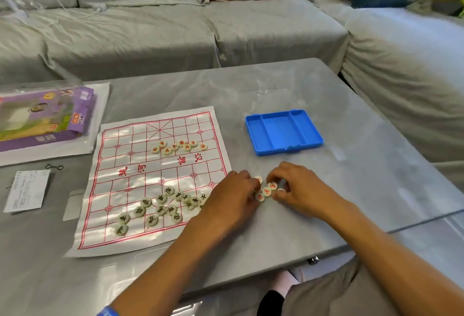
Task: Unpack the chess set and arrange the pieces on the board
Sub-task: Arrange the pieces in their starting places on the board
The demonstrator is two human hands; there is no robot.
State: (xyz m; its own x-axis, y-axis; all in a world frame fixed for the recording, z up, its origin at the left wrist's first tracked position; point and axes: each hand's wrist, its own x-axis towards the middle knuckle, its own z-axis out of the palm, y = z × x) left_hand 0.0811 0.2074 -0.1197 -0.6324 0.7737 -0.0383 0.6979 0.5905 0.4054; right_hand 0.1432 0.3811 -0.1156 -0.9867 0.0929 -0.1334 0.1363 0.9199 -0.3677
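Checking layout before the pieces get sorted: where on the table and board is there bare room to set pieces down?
Free: the board's left columns and river band, and the table right of the blue tray. Crowded: the dark-lettered pieces near edge, red-lettered pieces far side, and the loose cluster between left hand and right hand.

Left hand (234, 196) covers the board's (130, 182) near right corner and some dark-lettered pieces (160, 209) there. Curled fingers of both hands hide part of the red-lettered cluster (265, 190); right hand (292, 185) grip on a piece not readable. Purple package (42, 119) cut by left edge. Paper slip (27, 190) print too small. Characters blurred.
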